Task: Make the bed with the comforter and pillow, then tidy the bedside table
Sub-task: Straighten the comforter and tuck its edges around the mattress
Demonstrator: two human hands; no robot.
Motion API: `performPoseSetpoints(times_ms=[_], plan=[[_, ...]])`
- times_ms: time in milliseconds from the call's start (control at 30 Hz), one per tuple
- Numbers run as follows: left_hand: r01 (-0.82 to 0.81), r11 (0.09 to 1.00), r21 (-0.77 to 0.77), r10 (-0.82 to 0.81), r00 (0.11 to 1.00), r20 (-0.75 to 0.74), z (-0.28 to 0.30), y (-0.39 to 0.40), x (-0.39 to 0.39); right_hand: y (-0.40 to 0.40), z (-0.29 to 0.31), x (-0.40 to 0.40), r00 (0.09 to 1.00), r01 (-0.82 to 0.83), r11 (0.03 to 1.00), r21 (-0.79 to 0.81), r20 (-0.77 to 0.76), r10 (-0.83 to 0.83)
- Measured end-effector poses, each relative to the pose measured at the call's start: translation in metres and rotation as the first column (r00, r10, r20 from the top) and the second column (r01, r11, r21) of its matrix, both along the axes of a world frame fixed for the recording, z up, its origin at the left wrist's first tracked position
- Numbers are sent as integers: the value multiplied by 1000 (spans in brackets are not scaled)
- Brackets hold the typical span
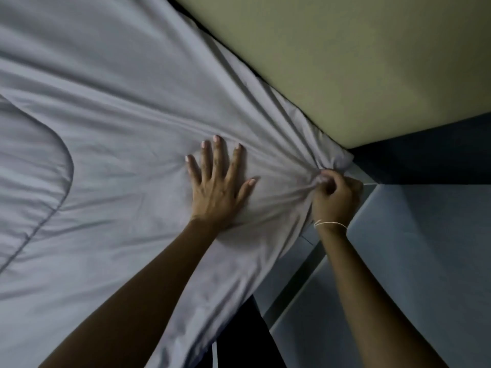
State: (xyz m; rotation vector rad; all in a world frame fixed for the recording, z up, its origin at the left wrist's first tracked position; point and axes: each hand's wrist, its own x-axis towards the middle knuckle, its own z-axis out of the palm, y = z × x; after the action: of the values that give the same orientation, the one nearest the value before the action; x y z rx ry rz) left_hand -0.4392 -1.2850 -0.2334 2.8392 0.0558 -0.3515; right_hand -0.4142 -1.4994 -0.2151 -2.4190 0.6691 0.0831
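Note:
A pale grey comforter [119, 115] covers the bed and fills the left and middle of the head view, with creases fanning out from its right corner. My left hand [219, 187] lies flat on it, fingers spread, palm pressing down. My right hand [334, 197] is closed on the bunched corner of the comforter at the bed's edge, with a thin white thread around the wrist. A stitched curved seam [62, 181] runs along the left. No pillow and no bedside table are in view.
An olive-green wall [358, 62] runs along the far side of the bed. To the right of the corner are a dark shadowed gap [425, 166] and a grey-blue floor [411, 261] with pale lines. A dark area [244, 335] lies below the bed's near edge.

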Motion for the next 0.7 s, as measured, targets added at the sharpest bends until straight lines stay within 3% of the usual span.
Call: performPoseSetpoints(times_ms=[133,267,433,600,700], plan=[[21,999,35,-22,1000,20,-2,8,-1,-2,1,22,996,24,999,-22,90,-21],[1,997,76,-3,1000,31,-4,2,-1,7,-9,25,1000,-11,998,-61,20,12],[23,998,63,-25,999,37,-4,0,-1,-12,-23,19,979,-200,948,-248,-20,201],[90,996,27,-91,995,47,-2,-4,-6,-17,-23,21,995,-91,992,-89,-53,86],[281,959,-31,-276,954,118,4,-16,-25,-16,-14,29,993,-50,998,-37,-110,46]])
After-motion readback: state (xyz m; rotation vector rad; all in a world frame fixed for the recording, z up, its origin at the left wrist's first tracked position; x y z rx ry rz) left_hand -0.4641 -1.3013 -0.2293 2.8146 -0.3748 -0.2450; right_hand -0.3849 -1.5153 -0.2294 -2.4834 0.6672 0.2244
